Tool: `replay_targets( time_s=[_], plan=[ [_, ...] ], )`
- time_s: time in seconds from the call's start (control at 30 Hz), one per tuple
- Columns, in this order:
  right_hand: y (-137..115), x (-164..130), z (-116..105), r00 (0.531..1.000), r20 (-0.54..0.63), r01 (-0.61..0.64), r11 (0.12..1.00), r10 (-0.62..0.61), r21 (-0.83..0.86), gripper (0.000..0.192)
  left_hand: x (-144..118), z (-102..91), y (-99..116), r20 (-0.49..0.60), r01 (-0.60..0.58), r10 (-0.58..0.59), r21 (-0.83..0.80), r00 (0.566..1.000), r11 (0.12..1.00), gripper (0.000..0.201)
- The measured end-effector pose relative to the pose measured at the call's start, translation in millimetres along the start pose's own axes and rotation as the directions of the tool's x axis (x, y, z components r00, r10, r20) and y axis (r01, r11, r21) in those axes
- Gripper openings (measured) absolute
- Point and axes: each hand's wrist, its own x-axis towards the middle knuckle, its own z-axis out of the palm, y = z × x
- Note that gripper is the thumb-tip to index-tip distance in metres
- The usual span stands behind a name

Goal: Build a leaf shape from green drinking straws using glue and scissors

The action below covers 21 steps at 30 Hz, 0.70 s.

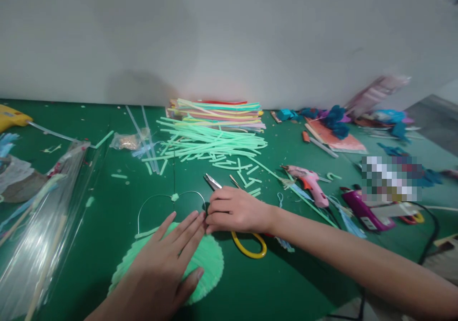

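A wire frame (pixel 148 198) with two rounded lobes, like the top of a heart, lies on the table. A small green tuft (pixel 174 197) sits where the lobes meet. Light green fuzzy pipe cleaner rows (pixel 211 264) fill the lower part. My left hand (pixel 168 254) rests flat over the green rows, fingers stretched out. Beside its fingertips, my right hand (pixel 234 211) pinches at the right side of the wire frame; its fingertips hide what exactly they hold. Scissors (pixel 250 252) with yellow handles lie partly under my right hand, blades pointing away.
Green pipe cleaners (pixel 214 142) and cut pieces lie ahead, before a multicoloured bundle (pixel 218 113). On the right are a pink glue gun (pixel 309 182) and a purple glue gun (pixel 368 211) with cords. Clear plastic (pixel 43 216) lies left; a wall (pixel 214 35) stands behind.
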Motion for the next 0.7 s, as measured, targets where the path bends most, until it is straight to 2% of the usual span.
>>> replay_targets(
  time_s=[0.1,0.2,0.3,0.4,0.47,0.7],
  plan=[
    [-1.7,3.6,-1.0,0.998,0.024,-0.054,0.996,0.052,0.076,0.027,-0.9,0.0,-0.2,0.001,0.009,-0.009,-0.043,1.0,0.999,0.058],
    [-9.6,-0.8,-1.9,0.988,0.001,-0.155,0.969,0.158,0.195,0.024,-1.3,-0.8,0.7,0.016,0.045,-0.044,-0.079,0.999,0.996,0.063],
    [-23.1,-11.2,-3.2,0.944,-0.02,-0.307,0.902,0.328,0.304,0.017,-2.1,-0.6,2.2,0.027,0.092,-0.089,-0.106,0.996,0.99,0.067],
    [-35.8,-17.6,-3.8,0.891,0.008,-0.429,0.838,0.453,0.338,0.017,-3.0,0.3,3.0,0.021,0.102,-0.1,-0.118,0.995,0.988,0.063],
    [-40.6,-16.8,-2.4,0.88,0.008,-0.452,0.834,0.474,0.316,0.019,-3.4,0.7,2.8,0.02,0.101,-0.099,-0.099,0.995,0.99,0.059],
    [-41.8,-4.4,5.4,0.906,-0.01,-0.418,0.896,0.424,0.149,0.023,-3.3,2.2,1.8,0.032,0.097,-0.095,-0.068,0.995,0.993,0.061]
  ],
)
